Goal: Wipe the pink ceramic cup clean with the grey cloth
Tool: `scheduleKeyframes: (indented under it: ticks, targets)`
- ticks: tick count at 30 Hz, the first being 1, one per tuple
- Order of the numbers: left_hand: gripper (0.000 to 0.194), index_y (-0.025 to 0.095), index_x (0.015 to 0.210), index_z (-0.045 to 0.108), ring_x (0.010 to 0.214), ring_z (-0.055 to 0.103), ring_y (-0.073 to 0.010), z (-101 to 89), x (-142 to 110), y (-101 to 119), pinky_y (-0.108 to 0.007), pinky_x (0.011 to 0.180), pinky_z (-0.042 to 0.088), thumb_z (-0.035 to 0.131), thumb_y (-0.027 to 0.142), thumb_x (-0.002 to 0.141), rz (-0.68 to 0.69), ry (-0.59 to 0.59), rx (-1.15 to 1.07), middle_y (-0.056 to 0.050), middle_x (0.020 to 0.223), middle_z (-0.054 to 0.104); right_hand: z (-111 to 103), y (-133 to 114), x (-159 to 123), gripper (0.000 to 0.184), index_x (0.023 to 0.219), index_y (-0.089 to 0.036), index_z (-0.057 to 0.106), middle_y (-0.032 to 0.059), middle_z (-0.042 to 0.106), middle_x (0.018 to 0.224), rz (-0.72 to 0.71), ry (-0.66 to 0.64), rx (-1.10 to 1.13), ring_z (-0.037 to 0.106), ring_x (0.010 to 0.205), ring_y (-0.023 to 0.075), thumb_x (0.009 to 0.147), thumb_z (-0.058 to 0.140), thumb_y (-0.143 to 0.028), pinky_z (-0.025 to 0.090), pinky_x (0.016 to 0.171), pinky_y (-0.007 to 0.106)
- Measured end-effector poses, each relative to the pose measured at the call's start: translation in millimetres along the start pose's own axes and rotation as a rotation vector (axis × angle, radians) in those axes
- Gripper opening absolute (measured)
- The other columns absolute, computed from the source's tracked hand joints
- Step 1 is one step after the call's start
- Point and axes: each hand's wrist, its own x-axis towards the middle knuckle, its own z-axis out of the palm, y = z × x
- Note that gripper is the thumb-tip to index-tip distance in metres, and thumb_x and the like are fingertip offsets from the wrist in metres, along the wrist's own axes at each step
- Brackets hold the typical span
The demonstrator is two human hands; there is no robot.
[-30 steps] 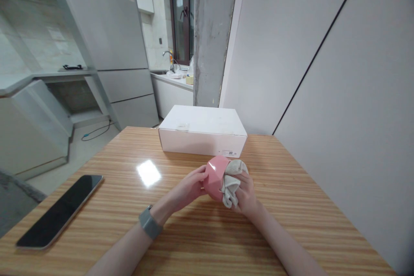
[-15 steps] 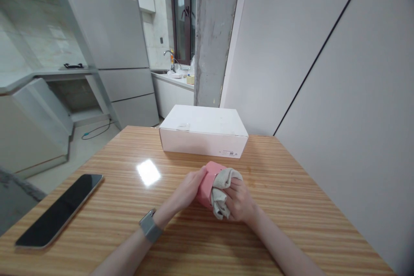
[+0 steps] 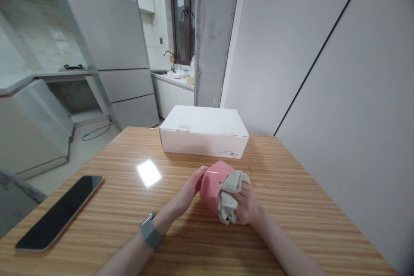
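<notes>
My left hand [image 3: 193,185] grips the left side of a glossy pink faceted vessel [image 3: 213,183], which looks like a small bowl or pot; its exact kind is unclear. Bunched in my right hand [image 3: 248,204], a light grey-beige cloth [image 3: 229,202] presses against the vessel's right side. The cloth covers that side, so I cannot tell how far it reaches inside. A small dark spot shows on the pink surface at the cloth's edge. The vessel is tilted above the wooden table [image 3: 136,211], and several left fingers are hidden behind it.
A white cardboard box [image 3: 203,131] lies across the table's far side, just beyond my hands. At the left, a dark-screened phone or tablet [image 3: 61,213] rests flat. A light wall [image 3: 339,116] borders the right. Behind are a fridge [image 3: 103,30] and a sink faucet [image 3: 170,54].
The vessel and both hands came nearer and to the left, then shifted back slightly right. The vessel has turned in my left hand, while the cloth stays against its right side.
</notes>
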Motion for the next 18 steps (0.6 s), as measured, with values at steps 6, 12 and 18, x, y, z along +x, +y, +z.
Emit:
scheduleKeyframes:
  ticks: [6,12,18]
  targets:
    - [0.056,0.015,0.103,0.070,0.110,0.055,-0.0252,-2.8,-8,16,-0.035,0.100,0.034,0.040,0.060,0.087,-0.093,-0.046,0.265,-0.007,0.109,0.070,2,-6,7,0.033,0.091,-0.012,0.064,0.0093,0.068,0.067,-0.040,-0.073,0.103,0.062,0.061,0.0199,0.088,0.032,-0.012,0.050,0.061,0.034]
    - [0.051,0.015,0.090,0.072,0.099,0.057,-0.0249,-4.7,-8,17,-0.033,0.096,0.036,0.041,0.055,0.088,-0.005,-0.043,0.419,-0.005,0.099,0.071,-3,2,8,0.033,0.100,-0.011,0.063,0.0088,0.068,0.068,-0.013,-0.111,0.137,0.061,0.060,0.0205,0.089,0.032,-0.014,0.048,0.060,0.034]
    - [0.045,0.015,0.116,0.063,0.107,0.055,-0.0228,-4.4,-12,18,-0.036,0.100,0.035,0.041,0.046,0.092,-0.037,-0.234,0.212,-0.009,0.117,0.064,-7,10,1,0.027,0.094,-0.015,0.063,0.0070,0.067,0.069,0.003,-0.064,0.095,0.061,0.064,0.0215,0.089,0.036,-0.020,0.047,0.061,0.036]
